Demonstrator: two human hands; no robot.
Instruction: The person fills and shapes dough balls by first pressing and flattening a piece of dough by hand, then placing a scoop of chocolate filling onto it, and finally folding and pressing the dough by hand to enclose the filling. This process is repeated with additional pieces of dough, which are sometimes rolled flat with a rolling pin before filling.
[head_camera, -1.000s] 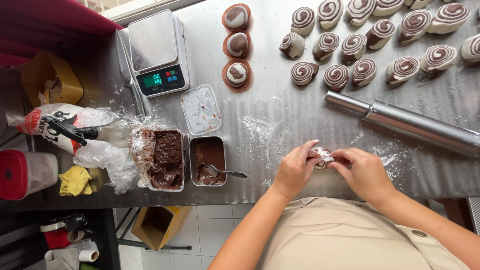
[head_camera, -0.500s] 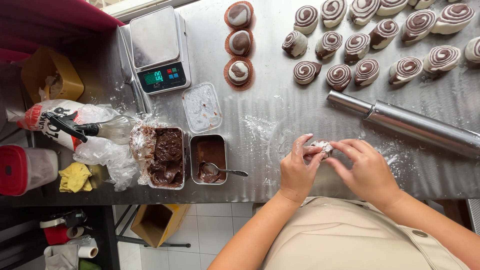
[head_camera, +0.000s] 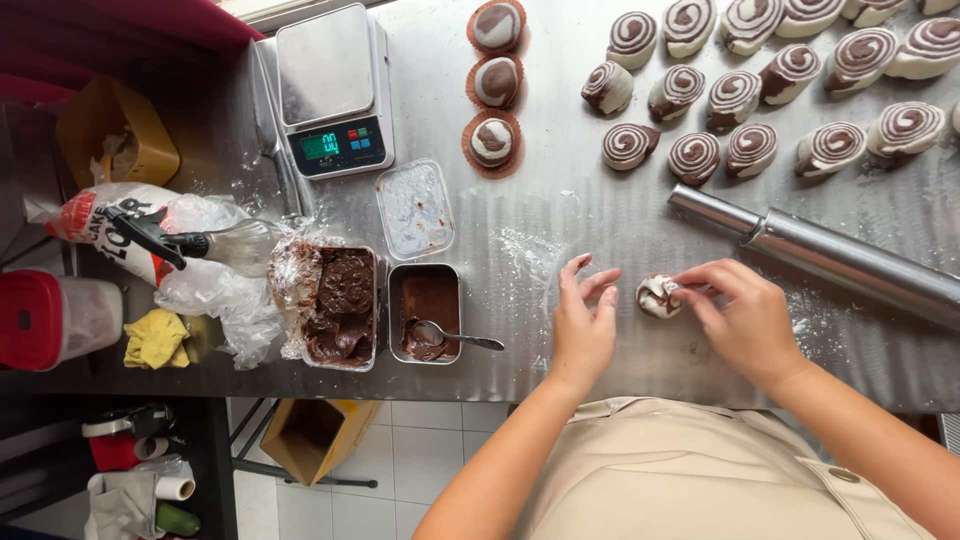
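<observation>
One swirled dough piece (head_camera: 658, 296), white marbled with brown, now lies on the steel table (head_camera: 560, 215) between my hands, where half a second ago I held it lifted and cupped in both. My right hand (head_camera: 745, 318) pinches its right edge with thumb and fingertips pressed together on the dough. My left hand (head_camera: 585, 325) has let go and rests just beside the piece with its fingers spread loosely, not touching it as far as I can tell. Faint dustings of flour mark the metal around and to the left of the piece. Up and to the right, the metal rolling pin (head_camera: 815, 255) lies at a slant, unchanged from before. Beyond it sit rows of spiral dough rolls (head_camera: 752, 150), and three more sit in brown paper cups (head_camera: 492, 143) near the digital scale (head_camera: 330, 90). To my left stand two small metal tins: one with a spoon in brown filling (head_camera: 428, 310), one lined with plastic and holding dark paste (head_camera: 340, 300). A clear lid (head_camera: 414, 208) lies above them.
</observation>
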